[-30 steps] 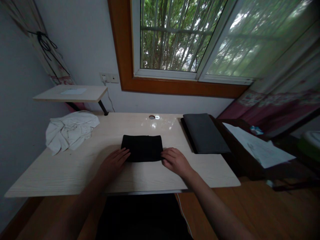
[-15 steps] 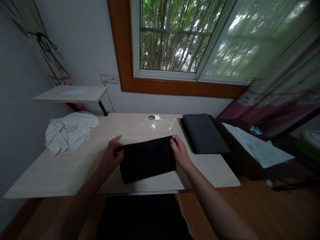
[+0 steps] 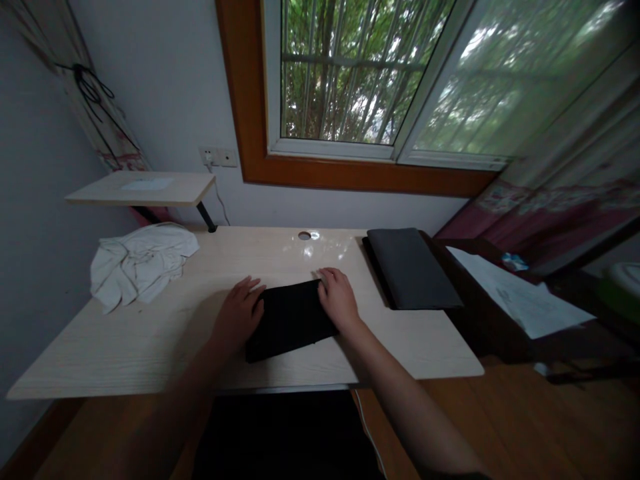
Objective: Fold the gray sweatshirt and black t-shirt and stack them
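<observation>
A flat black rectangle that looks like folded cloth (image 3: 293, 317) lies on the pale wooden desk (image 3: 120, 353), tilted slightly. On its left edge rests my left hand (image 3: 237, 312), fingers stretched forward and a little apart, thumb over the cloth. My right hand (image 3: 339, 299) lies across the right edge with its fingers extended, covering the far right corner. Both hands press from above rather than wrap around it. The cloth's side edges are partly hidden under the hands.
A crumpled white cloth (image 3: 143, 263) lies at the desk's left, below a small raised shelf (image 3: 175, 190). To the right sits a flat dark grey folder-like item (image 3: 413, 270) on a black one. Beyond the desk, paper (image 3: 515, 293) lies on a dark surface.
The black cloth has gone from being held at its upper corners to lying on the desk. My hands have moved inward, from pinching its corners to resting on its sides.
</observation>
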A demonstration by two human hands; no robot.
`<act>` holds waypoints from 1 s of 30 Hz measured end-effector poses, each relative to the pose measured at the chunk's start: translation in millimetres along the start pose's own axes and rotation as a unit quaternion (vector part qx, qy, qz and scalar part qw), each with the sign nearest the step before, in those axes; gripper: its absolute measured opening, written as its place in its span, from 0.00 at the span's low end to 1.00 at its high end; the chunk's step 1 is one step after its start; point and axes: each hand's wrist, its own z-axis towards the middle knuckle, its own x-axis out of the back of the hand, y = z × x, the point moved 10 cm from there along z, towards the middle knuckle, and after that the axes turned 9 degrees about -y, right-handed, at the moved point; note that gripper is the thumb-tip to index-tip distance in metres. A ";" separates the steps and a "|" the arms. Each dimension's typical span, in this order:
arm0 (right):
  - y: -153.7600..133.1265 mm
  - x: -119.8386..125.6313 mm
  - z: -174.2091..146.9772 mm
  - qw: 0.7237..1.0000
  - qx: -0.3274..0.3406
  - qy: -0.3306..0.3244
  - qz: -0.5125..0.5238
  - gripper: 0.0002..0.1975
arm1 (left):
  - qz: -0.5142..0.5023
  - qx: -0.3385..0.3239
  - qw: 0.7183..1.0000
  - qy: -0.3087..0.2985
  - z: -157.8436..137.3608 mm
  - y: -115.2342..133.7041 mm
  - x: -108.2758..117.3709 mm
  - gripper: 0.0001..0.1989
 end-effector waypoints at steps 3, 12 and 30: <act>-50.6 -21.5 -11.0 0.991 0.113 -0.069 -0.026 0.22 | 0.056 -0.055 0.995 -0.057 -1.4 36.9 -16.6 0.21; -50.8 -62.3 -32.6 0.974 0.130 -0.174 -0.072 0.28 | 0.109 -0.014 0.987 -0.115 -13.3 20.1 -49.4 0.29; 50.9 -7.2 -50.6 0.993 0.015 -0.118 -0.021 0.24 | 0.075 0.080 0.987 -0.121 -46.8 -75.5 -35.5 0.27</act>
